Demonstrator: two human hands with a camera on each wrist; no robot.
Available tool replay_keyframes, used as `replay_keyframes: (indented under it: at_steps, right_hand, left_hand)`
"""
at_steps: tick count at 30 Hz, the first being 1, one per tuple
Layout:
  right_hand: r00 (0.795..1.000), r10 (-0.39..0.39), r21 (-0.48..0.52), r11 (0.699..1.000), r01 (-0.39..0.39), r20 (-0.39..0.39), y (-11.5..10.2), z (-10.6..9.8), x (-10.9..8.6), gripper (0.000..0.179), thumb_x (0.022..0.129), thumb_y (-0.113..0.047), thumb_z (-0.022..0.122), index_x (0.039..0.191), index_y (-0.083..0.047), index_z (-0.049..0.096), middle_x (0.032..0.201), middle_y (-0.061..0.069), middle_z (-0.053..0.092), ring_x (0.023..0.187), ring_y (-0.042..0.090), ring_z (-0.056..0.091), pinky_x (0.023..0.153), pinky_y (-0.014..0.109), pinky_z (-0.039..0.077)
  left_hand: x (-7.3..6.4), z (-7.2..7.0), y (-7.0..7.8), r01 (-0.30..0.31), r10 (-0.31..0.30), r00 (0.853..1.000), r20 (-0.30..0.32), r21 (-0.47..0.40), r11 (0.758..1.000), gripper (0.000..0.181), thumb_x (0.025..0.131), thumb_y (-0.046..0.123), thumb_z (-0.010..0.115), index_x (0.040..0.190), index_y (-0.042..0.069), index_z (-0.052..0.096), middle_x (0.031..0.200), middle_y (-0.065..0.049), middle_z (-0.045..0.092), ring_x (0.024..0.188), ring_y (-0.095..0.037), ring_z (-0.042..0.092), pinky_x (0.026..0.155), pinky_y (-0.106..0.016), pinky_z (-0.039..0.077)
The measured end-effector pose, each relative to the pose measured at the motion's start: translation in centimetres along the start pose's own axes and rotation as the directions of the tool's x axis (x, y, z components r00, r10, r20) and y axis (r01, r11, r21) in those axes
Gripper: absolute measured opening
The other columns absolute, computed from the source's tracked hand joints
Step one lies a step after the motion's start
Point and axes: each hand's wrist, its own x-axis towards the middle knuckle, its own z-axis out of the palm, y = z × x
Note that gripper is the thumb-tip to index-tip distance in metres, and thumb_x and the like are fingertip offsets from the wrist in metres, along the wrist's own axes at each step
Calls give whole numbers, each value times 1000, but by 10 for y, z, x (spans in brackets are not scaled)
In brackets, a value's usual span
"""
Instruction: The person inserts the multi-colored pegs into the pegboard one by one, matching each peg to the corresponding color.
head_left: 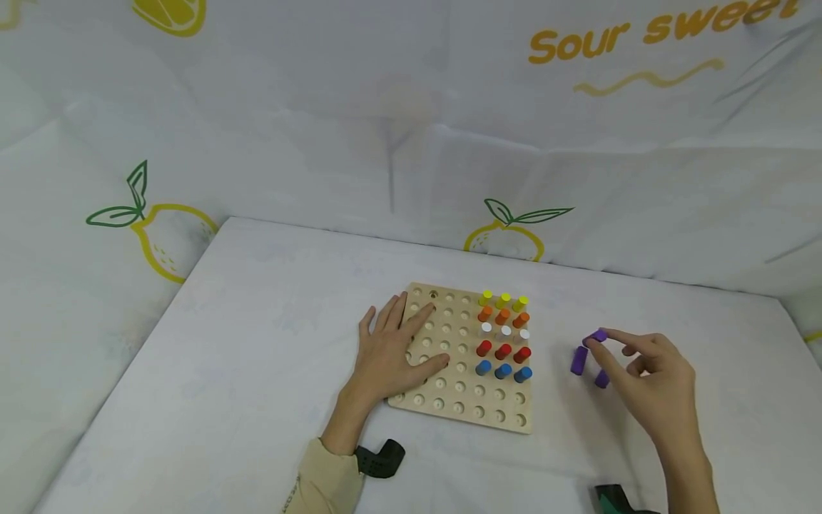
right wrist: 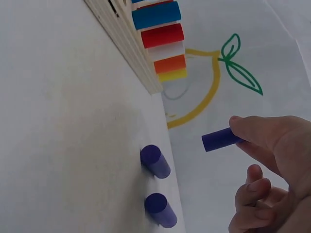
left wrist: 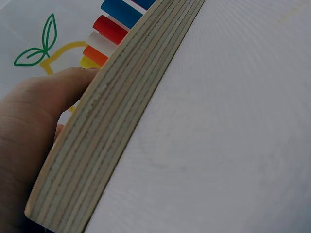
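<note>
My right hand (head_left: 661, 389) pinches a purple peg (right wrist: 217, 140) between thumb and fingertips, above the table to the right of the board. Beneath it, two more purple pegs (head_left: 579, 360) lie on the table. A wooden pegboard (head_left: 462, 421) with rows of round holes lies flat. My left hand (head_left: 385, 357) rests on the board's left part, fingers spread. Along the board's right side stand rows of three pegs each: yellow (head_left: 504, 300), orange (head_left: 503, 316), white (head_left: 505, 333), red (head_left: 504, 351) and blue (head_left: 504, 370). Two rows of holes at the near edge hold no pegs.
A white cloth covers the table (head_left: 225, 371), and a white curtain with lemon prints (head_left: 347, 143) hangs behind it. Black wrist devices (head_left: 382, 459) show near both forearms. The board's layered side edge (left wrist: 112, 116) fills the middle of the left wrist view.
</note>
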Motion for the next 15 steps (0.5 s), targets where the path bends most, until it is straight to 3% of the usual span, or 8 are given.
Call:
replay_keyframes:
  at_steps: [10, 15]
  right_hand:
    - [993, -110, 42, 993, 108, 53, -26, 5, -9, 27, 79, -7, 87, 105, -10, 82, 78, -4, 51, 57, 4, 42, 50, 17, 35]
    - [980, -183, 129, 977, 172, 80, -37, 9, -15, 27, 77, -1, 87, 102, -10, 82, 76, -8, 48, 58, 5, 38, 48, 22, 32]
  left_hand:
    - [0, 1, -1, -4, 4, 1000, -4, 7, 1000, 84, 83, 64, 64, 155, 23, 47, 168, -17, 29, 158, -35, 23, 124, -65, 8]
    - [0, 0, 0, -3, 3, 1000, -3, 5, 1000, 84, 83, 64, 65, 154, 23, 48, 168, -18, 29, 158, -35, 24, 124, -65, 9]
